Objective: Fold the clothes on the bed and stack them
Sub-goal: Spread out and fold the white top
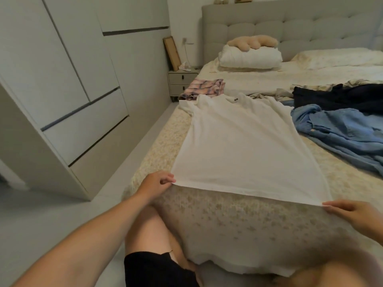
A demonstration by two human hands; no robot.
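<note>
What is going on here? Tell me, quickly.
A person is laying a white T-shirt flat on the bed to fold it. The left hand pinches the hem's left corner and the right hand pinches its right corner, pulling the hem taut. The shirt is still unfolded, collar toward the headboard. A folded plaid garment lies beyond the collar. A blue denim shirt and a dark garment lie unfolded on the right.

A home bedroom: bed [238,224], tufted headboard [300,25], wardrobe [62,79]
</note>
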